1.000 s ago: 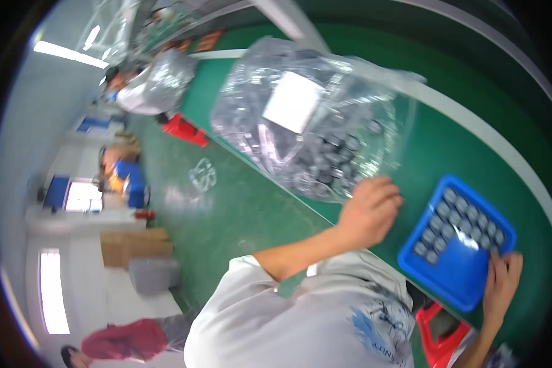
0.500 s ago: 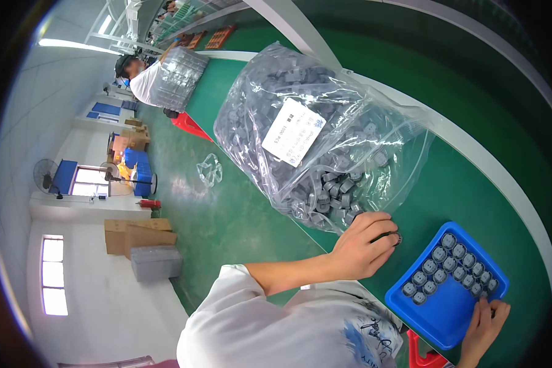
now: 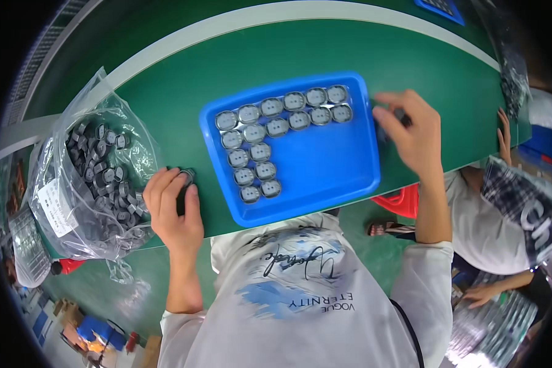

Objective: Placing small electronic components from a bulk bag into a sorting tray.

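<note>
One blue tray (image 3: 325, 165) lies, long side L-to-R, btwn L hand (image 3: 175, 218), pinching a gray part (image 3: 191, 173), & R hand (image 3: 420, 138) – nearer, just past the rim – can't tell if it's holding anything.

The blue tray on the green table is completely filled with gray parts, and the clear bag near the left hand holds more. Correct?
Not completely: in the head view, the blue tray has gray parts only along its far and left sides, the rest bare. The clear bag near the left hand does hold more.
</note>
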Action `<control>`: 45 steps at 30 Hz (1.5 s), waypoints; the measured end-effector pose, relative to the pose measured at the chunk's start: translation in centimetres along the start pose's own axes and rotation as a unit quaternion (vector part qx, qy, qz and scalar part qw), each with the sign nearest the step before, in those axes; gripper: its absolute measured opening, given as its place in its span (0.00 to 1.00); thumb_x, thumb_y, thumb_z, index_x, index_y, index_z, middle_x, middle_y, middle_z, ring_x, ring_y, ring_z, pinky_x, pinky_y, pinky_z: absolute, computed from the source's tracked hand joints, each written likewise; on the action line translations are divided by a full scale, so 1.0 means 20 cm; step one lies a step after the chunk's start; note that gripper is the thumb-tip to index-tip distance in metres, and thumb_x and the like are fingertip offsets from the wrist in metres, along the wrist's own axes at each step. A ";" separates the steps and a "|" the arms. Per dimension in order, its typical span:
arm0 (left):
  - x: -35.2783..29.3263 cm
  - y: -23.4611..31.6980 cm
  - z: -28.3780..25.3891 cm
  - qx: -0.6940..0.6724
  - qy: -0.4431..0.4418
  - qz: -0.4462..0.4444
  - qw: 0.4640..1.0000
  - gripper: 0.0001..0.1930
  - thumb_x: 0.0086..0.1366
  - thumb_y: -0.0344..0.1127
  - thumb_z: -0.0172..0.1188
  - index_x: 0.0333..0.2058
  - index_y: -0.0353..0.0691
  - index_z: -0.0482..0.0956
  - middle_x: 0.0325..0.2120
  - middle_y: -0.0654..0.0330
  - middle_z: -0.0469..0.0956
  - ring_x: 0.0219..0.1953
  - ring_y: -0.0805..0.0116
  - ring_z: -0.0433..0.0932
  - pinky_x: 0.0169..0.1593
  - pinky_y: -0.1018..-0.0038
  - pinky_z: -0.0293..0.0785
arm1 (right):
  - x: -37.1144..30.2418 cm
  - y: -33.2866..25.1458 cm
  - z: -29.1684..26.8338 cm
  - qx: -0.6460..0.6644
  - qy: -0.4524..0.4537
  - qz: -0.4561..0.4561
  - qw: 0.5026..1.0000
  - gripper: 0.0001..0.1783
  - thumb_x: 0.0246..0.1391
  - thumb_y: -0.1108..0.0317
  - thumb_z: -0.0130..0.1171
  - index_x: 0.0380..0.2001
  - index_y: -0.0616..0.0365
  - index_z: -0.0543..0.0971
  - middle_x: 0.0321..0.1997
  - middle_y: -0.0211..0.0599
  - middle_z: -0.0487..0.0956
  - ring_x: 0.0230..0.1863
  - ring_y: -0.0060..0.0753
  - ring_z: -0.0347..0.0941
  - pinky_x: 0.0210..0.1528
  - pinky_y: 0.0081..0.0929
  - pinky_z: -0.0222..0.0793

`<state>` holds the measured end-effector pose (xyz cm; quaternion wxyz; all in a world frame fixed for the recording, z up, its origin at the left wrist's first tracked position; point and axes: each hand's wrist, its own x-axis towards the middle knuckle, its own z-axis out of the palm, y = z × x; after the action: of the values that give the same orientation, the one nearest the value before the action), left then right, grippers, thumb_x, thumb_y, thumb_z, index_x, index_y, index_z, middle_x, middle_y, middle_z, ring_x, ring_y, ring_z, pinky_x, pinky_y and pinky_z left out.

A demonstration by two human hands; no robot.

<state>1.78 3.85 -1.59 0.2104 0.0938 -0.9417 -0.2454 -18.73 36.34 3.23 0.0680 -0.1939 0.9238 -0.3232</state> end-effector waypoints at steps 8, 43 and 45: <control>0.01 0.03 0.04 -0.031 0.023 0.011 0.999 0.09 0.56 0.20 0.65 0.36 0.35 0.80 0.45 0.52 0.81 0.52 0.48 0.77 0.57 0.59 0.71 | -0.12 0.36 0.04 -0.061 0.189 -0.055 0.979 0.09 0.59 0.70 0.63 0.43 0.59 0.83 0.27 0.33 0.75 0.30 0.25 0.72 0.34 0.24 0.68; 0.30 0.41 0.28 -0.064 -0.051 0.174 0.981 0.09 0.47 0.26 0.70 0.29 0.40 0.84 0.34 0.62 0.74 0.45 0.55 0.68 0.47 0.60 0.65 | -0.12 -0.14 0.15 -0.033 -0.036 -0.261 0.964 0.06 0.50 0.76 0.67 0.33 0.58 0.83 0.34 0.36 0.78 0.31 0.41 0.78 0.30 0.34 0.72; 0.29 0.40 0.22 -0.086 -0.036 0.162 0.982 0.12 0.47 0.27 0.73 0.33 0.41 0.85 0.37 0.60 0.78 0.46 0.54 0.72 0.48 0.63 0.71 | -0.09 -0.18 0.23 -0.058 -0.064 -0.281 0.956 0.05 0.51 0.75 0.66 0.33 0.57 0.82 0.33 0.36 0.78 0.30 0.43 0.78 0.30 0.35 0.73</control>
<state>-5.85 10.95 1.02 0.2207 -0.0873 -0.9266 -0.2917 -14.90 31.90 1.85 0.0220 -0.4693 0.8429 -0.2622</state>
